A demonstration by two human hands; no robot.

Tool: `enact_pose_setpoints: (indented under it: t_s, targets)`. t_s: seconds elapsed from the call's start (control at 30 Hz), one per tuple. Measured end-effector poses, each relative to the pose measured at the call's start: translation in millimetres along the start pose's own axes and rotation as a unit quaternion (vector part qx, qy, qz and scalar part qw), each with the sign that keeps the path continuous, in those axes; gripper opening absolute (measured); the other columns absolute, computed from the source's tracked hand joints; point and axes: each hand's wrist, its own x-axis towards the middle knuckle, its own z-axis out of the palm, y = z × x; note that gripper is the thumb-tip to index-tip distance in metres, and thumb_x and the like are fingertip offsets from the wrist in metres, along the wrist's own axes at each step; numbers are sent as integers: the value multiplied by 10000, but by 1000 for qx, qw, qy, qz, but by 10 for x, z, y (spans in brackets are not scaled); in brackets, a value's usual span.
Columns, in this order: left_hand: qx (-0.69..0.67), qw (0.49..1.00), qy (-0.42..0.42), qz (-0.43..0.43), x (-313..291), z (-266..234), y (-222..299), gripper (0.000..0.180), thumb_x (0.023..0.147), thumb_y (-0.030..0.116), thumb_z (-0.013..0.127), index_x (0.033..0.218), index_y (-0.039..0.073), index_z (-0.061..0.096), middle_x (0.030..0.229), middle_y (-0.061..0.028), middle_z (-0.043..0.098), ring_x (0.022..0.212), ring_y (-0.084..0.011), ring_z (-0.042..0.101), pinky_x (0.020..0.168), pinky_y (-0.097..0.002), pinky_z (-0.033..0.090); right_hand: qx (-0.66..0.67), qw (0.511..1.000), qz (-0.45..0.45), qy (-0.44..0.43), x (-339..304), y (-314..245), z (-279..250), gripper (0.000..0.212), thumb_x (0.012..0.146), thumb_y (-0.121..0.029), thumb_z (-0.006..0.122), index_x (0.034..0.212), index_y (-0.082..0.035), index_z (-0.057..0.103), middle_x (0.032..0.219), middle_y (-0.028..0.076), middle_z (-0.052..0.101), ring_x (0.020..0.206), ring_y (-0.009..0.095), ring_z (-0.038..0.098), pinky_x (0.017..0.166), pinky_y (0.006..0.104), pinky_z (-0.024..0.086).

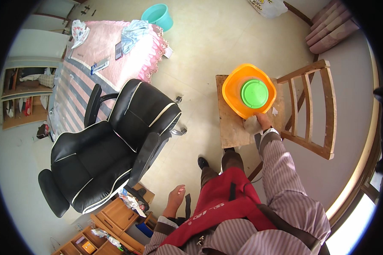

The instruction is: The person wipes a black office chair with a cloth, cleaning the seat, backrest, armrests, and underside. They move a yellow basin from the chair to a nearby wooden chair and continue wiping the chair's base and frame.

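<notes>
My right hand (264, 121) is closed on a pale grey, rounded thing, perhaps a bunched cloth (252, 125), at the near edge of an orange basin (232, 98). The basin stands on the wooden seat of a chair (235, 135). Inside it sits a round, bright green container (255, 94), which looks lidded. A small white scrap (275, 111) lies on the seat beside the basin. My left hand (175, 198) hangs low by my red apron (225, 204), its fingers loosely bent and nothing visible in them.
To the left stands a black office chair (102, 148) with white piping. Behind it is a bed (85, 80) with pink and striped covers, a phone (118, 50) and a blue cloth (134, 35). A teal bucket (158, 17) stands beyond; wooden shelves (110, 216) at lower left.
</notes>
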Motion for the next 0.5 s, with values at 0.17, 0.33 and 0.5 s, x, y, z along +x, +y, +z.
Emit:
enact_pose_setpoints:
  t_s: [0.17,0.33,0.5]
  targets:
    - [-98,992,-74,6,312,264,81,268,901,184,584,1120,33,623,949,-129,681,886,-179,655,781,-295,513,-3,992,-123,7,-445,19,48,251,858,-187,555,1035,-45,661,964,189,667,956,284,620,813,348,474]
    - [-192,973,-88,90,999,365,909,408,883,215,639,1234,31,541,1023,-103,665,938,-158,627,815,-301,502,102,986,-130,-8,-1203,-387,141,428,826,-318,642,1111,1,631,1043,212,667,963,279,638,809,346,488]
    - [-326,940,-47,90,1345,29,1693,648,835,231,702,1358,17,384,1176,-137,578,1034,-196,585,893,-297,473,-94,987,-61,-116,-2064,-925,22,448,830,-338,636,1080,34,624,1015,257,660,1005,335,638,815,389,491]
